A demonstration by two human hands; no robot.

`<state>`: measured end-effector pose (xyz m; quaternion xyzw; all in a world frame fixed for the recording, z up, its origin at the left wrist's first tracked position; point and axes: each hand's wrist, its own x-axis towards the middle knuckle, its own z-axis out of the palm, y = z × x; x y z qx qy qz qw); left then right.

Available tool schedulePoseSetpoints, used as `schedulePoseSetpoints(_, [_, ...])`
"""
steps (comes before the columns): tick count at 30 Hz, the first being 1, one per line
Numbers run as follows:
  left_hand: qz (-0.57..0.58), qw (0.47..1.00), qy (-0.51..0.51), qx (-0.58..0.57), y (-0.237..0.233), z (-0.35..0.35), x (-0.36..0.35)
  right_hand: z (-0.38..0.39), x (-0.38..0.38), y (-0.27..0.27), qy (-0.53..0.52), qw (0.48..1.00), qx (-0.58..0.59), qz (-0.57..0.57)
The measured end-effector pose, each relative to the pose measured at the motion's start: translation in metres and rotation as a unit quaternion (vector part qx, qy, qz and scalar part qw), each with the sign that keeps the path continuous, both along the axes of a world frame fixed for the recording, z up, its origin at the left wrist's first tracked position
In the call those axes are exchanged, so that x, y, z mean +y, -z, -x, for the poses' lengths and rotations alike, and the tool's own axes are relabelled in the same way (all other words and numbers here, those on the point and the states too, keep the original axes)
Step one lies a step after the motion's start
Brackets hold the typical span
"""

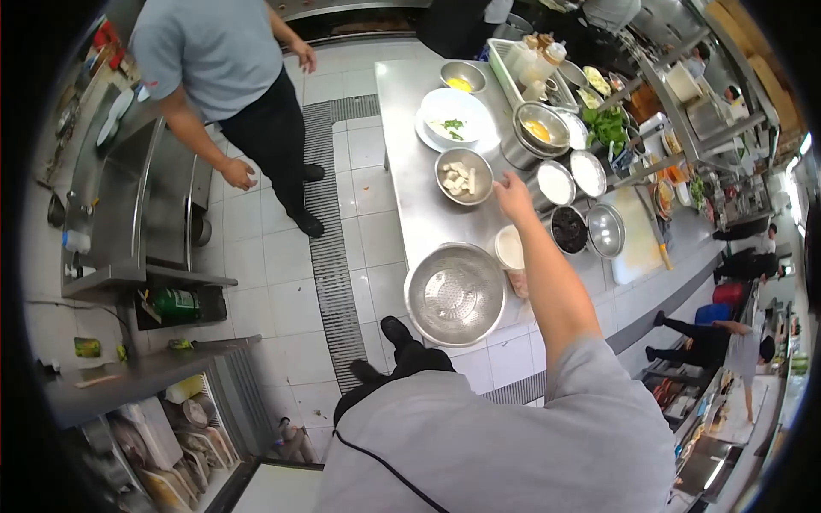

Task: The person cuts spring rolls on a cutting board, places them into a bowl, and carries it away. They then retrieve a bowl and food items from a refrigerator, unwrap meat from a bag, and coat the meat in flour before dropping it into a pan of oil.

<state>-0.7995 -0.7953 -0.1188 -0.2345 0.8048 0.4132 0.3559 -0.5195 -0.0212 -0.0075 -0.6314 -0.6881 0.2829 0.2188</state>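
Observation:
My right hand [513,198] reaches over the steel table [406,171], its fingers stretched and slightly apart. The fingertips are right at the rim of a steel bowl [481,195] holding pale white chunks [459,179]. Beyond that bowl, a white bowl with green bits [451,113] stands on a white plate [421,130]. Below my forearm are a pale round container [510,248] and a large perforated steel colander [455,295] at the table edge. To the hand's right stands a pot of white contents [554,183]. My left hand is out of view.
A person in grey [209,60] stands across the floor grate [329,248]. Bowls of yellow liquid [537,130] and dark contents [569,229], leafy greens [605,130], a bottle crate [505,73] and a cutting board [637,235] crowd the right side.

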Motion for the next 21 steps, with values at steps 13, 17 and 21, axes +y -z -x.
schedulePoseSetpoints(13, [0.038, 0.998, 0.043, -0.017, 0.011, -0.058, -0.021, -0.148, -0.236, 0.019, 0.077, 0.985, -0.14, 0.063])
schedulePoseSetpoints(17, [0.081, 0.994, 0.067, -0.014, 0.012, -0.1, -0.046, -0.165, -0.249, 0.037, 0.126, 0.99, -0.049, 0.046])
schedulePoseSetpoints(21, [0.088, 0.971, 0.18, 0.128, 0.002, -0.138, -0.026, -0.189, -0.229, 0.031, 0.055, 0.993, 0.095, -0.043])
